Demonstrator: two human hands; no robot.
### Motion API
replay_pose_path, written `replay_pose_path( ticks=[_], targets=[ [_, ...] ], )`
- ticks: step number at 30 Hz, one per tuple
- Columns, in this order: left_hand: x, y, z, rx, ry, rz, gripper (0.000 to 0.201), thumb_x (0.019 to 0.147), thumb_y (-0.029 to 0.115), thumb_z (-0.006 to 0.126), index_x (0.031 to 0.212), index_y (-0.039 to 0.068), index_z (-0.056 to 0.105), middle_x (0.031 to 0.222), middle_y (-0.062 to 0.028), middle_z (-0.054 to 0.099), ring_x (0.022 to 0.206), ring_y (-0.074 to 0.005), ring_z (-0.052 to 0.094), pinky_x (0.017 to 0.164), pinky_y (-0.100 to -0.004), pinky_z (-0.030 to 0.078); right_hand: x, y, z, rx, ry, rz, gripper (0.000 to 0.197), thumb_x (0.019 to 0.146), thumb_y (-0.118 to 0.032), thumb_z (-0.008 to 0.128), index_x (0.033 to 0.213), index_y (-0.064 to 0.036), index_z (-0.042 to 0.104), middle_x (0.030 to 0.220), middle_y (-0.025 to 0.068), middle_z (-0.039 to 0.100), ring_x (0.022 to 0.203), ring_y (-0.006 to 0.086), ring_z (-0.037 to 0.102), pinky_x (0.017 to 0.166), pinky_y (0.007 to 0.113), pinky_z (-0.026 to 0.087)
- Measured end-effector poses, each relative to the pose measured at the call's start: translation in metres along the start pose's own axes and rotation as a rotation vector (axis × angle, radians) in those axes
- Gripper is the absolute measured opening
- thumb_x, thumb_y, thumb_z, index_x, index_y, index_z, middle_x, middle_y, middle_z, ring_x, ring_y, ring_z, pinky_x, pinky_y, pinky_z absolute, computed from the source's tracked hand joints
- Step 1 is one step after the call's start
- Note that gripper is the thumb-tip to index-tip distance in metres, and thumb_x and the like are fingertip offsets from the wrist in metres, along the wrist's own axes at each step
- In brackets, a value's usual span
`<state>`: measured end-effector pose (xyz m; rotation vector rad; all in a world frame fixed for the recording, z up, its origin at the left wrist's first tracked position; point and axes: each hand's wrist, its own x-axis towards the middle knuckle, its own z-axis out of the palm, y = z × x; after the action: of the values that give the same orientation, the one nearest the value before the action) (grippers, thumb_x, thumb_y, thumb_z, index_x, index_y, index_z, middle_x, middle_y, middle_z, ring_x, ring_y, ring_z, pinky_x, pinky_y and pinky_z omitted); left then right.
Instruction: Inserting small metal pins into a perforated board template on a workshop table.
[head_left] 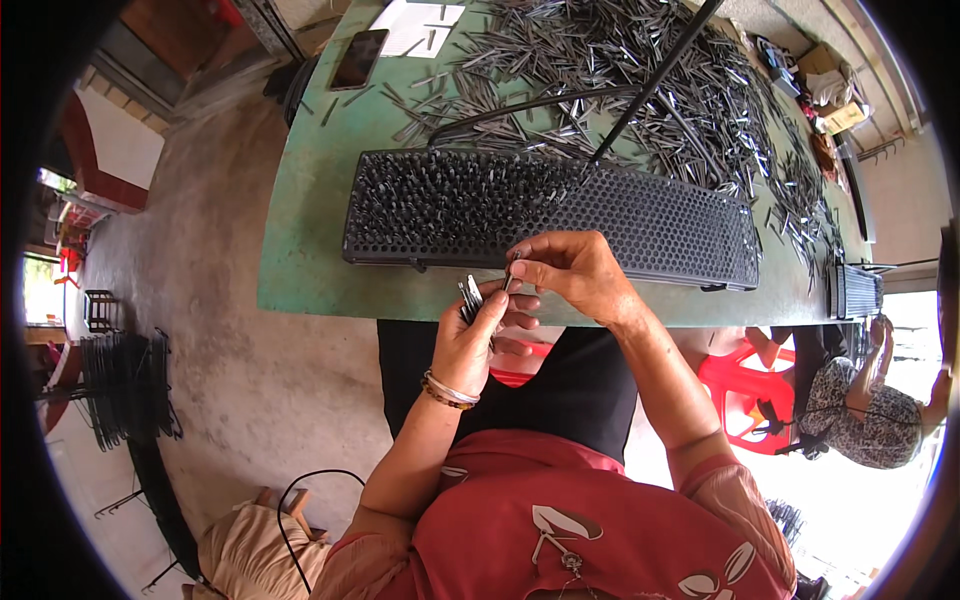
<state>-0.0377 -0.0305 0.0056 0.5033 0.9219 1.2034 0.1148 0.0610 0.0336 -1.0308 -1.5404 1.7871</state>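
My left hand (478, 335) is closed around a small bundle of thin dark metal strips (470, 298), held just off the table's near edge. With thumb and forefinger, my right hand (572, 275) pinches one slim strip (511, 272) at the left hand's fingertips. Right behind both hands lies a long black rack (660, 225) full of round holes. Strips stand upright in its left half (440, 200), while the holes of the right half show bare. Exactly what kind of part the strips are, I cannot tell.
A large heap of loose strips (600, 60) covers the back of the green table (300, 240). A black rod frame (650, 85) rises over the rack. At the far left lie a phone (360, 60) and white paper (425, 25). Another person (870, 410) sits at right by a red stool (740, 390).
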Motion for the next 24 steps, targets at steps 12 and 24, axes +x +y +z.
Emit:
replay_pose_path(
  ticks=[12,24],
  targets=[
    [0.001,-0.010,-0.002,-0.137,0.137,0.030,0.028,0.095,0.023,0.049,0.112,0.002,0.055,0.096,-0.0132,0.065,0.077,-0.0173,0.064,0.053,-0.0255,0.053,-0.004,0.003,0.004,-0.034,0.121,-0.046,0.020,0.085,-0.006,0.064,0.104,0.0021,0.064,0.087,0.0053,0.067,0.077,0.0068,0.060,0.065,0.020,0.048],
    [0.001,-0.020,-0.014,-0.197,0.111,-0.106,0.023,0.093,0.020,0.050,0.108,0.003,0.056,0.096,-0.0123,0.066,0.075,-0.0129,0.063,0.051,-0.0232,0.051,0.036,0.006,0.001,-0.603,0.415,-0.581,0.022,0.080,-0.004,0.067,0.102,-0.0029,0.065,0.085,0.0069,0.067,0.071,0.0097,0.061,0.060,0.024,0.048]
  ],
)
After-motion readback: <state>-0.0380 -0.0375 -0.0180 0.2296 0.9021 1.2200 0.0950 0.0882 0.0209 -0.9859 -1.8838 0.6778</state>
